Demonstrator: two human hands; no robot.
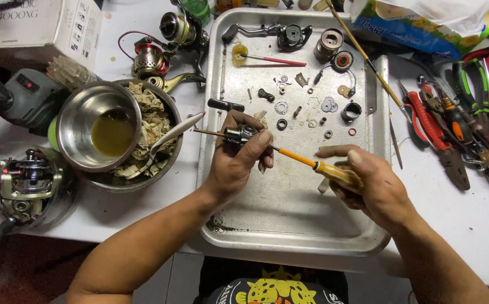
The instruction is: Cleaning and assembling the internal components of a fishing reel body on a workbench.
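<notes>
the left hand point(234, 163) is wrapped around a small dark reel part point(239, 134), fingers curled shut on it, holding it just above the near-middle of the metal tray point(289, 225). a thin rod sticks out of the part toward the left. the right hand point(368, 188) is closed around the yellow handle of a screwdriver point(318, 164), index finger stretched along the top.

the screwdriver's long axis runs from near right up to far left, handle low on the right, tip pointing left into the reel part. looks like a stiff, light tool, and that amber handle is the obvious place to grab it. the reel part looks small, hard and probably greasy, so slippery is a fair guess; pinching it around the body like this person does seems the safest grip.

far half of the tray is littered with tiny washers, rings and screws point(312, 110), well apart from both hands. left of the tray sits a steel bowl point(106, 126) with yellowish liquid, nested in a bigger bowl of rags. a spinning reel point(22, 183) sits at the near left of the counter point(470, 219), and pliers point(441, 129) pile up on the right.
</notes>
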